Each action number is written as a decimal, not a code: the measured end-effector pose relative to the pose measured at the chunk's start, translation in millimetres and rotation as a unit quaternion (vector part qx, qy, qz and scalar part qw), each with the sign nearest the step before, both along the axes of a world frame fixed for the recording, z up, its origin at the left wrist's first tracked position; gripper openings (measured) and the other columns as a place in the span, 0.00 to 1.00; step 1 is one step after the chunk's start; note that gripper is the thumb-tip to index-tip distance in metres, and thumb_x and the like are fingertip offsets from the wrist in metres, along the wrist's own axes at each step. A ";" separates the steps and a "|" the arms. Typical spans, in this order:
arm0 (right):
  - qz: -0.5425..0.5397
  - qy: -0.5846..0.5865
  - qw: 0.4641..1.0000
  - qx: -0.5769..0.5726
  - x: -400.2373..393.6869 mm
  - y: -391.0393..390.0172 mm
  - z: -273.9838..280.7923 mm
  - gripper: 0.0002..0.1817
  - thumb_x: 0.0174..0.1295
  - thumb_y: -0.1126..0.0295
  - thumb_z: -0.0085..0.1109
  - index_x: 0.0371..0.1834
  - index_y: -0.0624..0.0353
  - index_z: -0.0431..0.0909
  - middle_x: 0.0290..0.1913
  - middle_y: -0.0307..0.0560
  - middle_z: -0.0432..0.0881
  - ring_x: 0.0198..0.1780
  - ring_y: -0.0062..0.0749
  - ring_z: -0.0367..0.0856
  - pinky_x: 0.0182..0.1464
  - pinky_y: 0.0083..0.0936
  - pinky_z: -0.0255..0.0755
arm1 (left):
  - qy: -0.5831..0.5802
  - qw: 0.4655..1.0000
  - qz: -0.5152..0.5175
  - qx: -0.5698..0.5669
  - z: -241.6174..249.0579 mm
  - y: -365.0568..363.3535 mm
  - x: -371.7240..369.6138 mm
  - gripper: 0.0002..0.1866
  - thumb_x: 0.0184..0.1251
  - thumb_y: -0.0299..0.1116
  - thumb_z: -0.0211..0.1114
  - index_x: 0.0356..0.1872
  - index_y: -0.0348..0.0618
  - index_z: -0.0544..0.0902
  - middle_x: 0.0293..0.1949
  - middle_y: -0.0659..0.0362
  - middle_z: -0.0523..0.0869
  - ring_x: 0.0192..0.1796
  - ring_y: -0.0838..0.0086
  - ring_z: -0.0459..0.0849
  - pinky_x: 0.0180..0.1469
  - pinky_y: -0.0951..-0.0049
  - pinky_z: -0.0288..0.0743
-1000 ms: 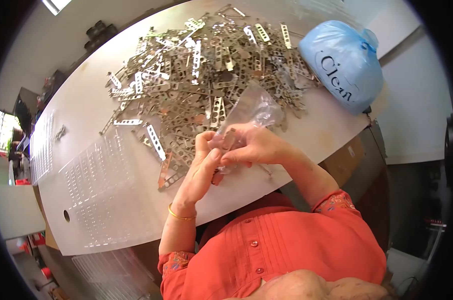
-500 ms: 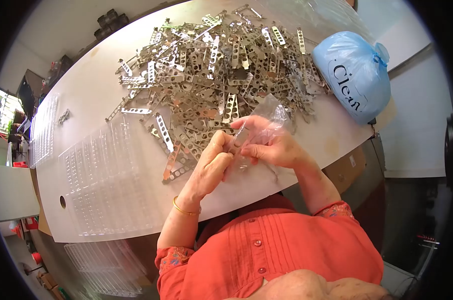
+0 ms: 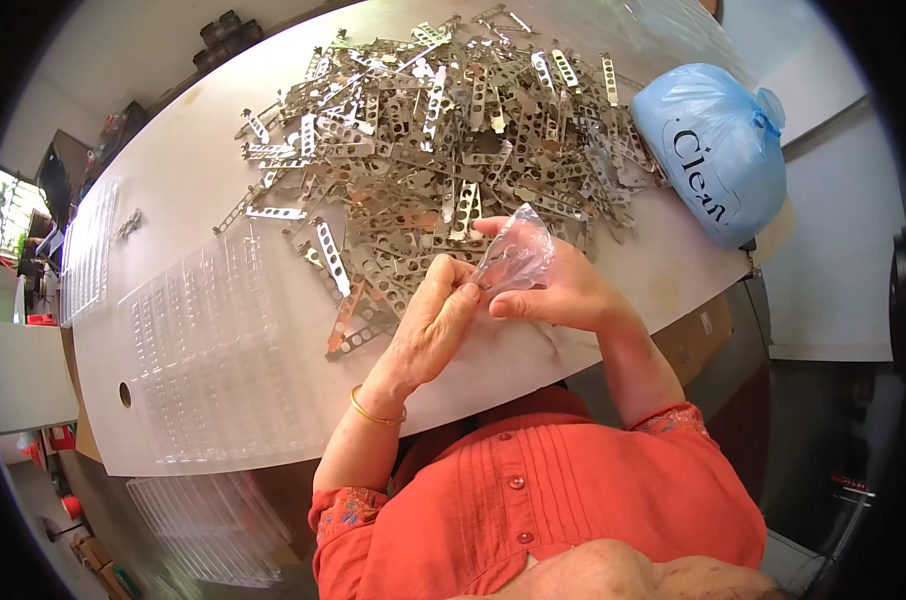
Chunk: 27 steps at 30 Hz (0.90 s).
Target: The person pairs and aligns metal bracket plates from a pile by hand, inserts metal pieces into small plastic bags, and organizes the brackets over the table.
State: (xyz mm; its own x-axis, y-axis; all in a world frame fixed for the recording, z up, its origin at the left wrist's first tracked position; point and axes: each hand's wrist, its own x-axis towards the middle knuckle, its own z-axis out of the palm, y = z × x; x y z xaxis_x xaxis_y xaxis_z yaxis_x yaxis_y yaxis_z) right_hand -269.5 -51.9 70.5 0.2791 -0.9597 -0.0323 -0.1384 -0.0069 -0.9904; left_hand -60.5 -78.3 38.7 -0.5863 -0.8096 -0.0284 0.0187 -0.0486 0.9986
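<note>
My left hand [image 3: 435, 325], closed with thumb and forefinger pressed together, pinches the lower end of a small clear plastic bag [image 3: 521, 250]. The crumpled bag stands up from that pinch and overlaps my right palm. My right hand [image 3: 565, 290] is just to the right, thumb and forefinger stretched out and apart around the bag. Beyond both hands lies a large heap of perforated metal strips [image 3: 467, 210], flat with rows of round holes. One bright strip [image 3: 330, 258] rests at the heap's near left edge, close to my left hand.
A blue plastic bag [image 3: 713, 160] printed "Clean" sits at the right table edge. Clear moulded trays [image 3: 208, 360] lie on the left of the white table [image 3: 453, 410], near a round hole [image 3: 125, 395]. More clear trays [image 3: 208, 525] are below the table edge.
A metal strip seen between my hands before no longer shows there. My right thumb and fingers have spread, and the clear bag now stands up from my left pinch.
</note>
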 end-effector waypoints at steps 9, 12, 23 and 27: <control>0.027 -0.059 0.997 0.032 3.1 -4.4 -10.2 0.40 0.56 0.79 0.74 0.73 0.60 0.66 0.50 0.39 0.77 0.52 0.21 0.79 0.53 0.22 0.77 | -0.045 0.998 -0.038 -0.039 -6.4 -3.7 1.5 0.08 0.74 0.32 0.51 0.47 0.40 0.73 0.33 0.63 0.74 0.28 0.84 0.70 0.28 0.81 0.66; 0.052 -0.071 0.995 0.048 2.7 -7.4 -11.5 0.41 0.56 0.80 0.73 0.75 0.60 0.64 0.54 0.40 0.76 0.54 0.23 0.78 0.54 0.22 0.77 | 0.030 0.997 -0.022 0.073 16.9 3.8 -6.9 0.08 0.78 0.34 0.51 0.46 0.41 0.73 0.34 0.64 0.74 0.29 0.85 0.69 0.29 0.81 0.66; -0.026 0.013 1.000 0.012 1.2 4.8 0.0 0.40 0.58 0.75 0.75 0.73 0.61 0.64 0.61 0.43 0.76 0.58 0.26 0.78 0.56 0.24 0.78 | -0.063 0.997 -0.002 -0.039 1.4 -2.8 1.2 0.09 0.80 0.33 0.53 0.42 0.38 0.73 0.34 0.54 0.77 0.37 0.69 0.74 0.44 0.69 0.72; -0.053 -0.135 0.986 0.078 6.5 7.6 -12.1 0.27 0.63 0.76 0.70 0.64 0.63 0.71 0.56 0.44 0.79 0.54 0.23 0.81 0.54 0.24 0.78 | -0.079 0.992 -0.002 -0.096 -2.4 -0.3 -3.7 0.06 0.74 0.28 0.53 0.44 0.35 0.73 0.37 0.52 0.78 0.40 0.66 0.76 0.47 0.65 0.72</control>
